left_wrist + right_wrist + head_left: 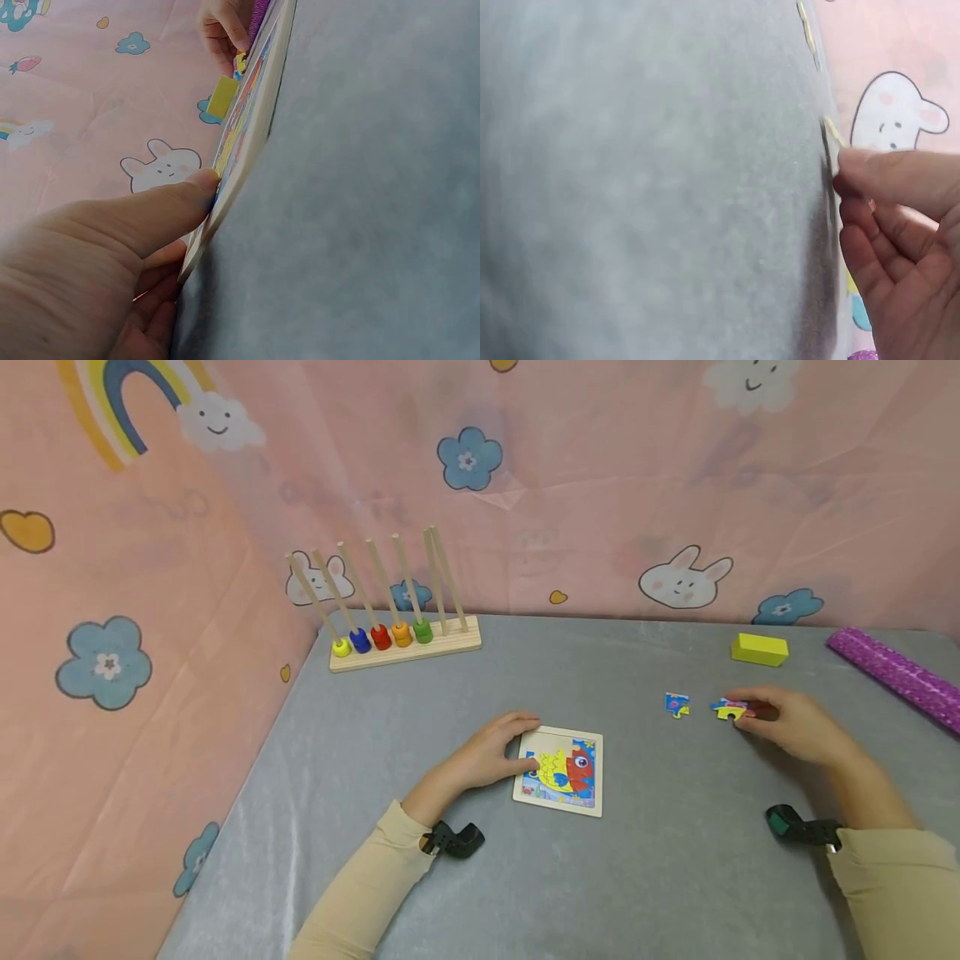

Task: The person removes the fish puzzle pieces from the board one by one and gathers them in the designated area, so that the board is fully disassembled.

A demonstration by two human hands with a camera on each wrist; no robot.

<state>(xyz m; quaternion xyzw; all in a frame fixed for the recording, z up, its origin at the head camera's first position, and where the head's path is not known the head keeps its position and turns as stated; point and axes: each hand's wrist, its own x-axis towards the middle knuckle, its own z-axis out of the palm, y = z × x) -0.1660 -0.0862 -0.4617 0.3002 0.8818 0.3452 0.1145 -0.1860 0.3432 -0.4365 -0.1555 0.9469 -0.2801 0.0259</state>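
A square wooden puzzle board (598,777) with a red-headed yellow fish picture lies on the grey table, its upper left part bare wood. My left hand (491,752) holds the board by its left side, thumb on the top face and fingers along the edge. In the left wrist view, that thumb overlaps the board's rim (255,142). To the right, my right hand (798,727) pinches a blue and yellow puzzle piece (727,708) between thumb and fingers. Seen edge-on in the right wrist view, the piece (834,131) sticks out past the thumb. Another puzzle piece (677,704) lies just left of it.
Behind the right hand stands a yellow block (759,649), with a purple glittery roll (896,672) at the far right. A wooden peg stand (405,652) with coloured beads sits at the back left. A pink patterned cloth (577,518) hangs behind the table.
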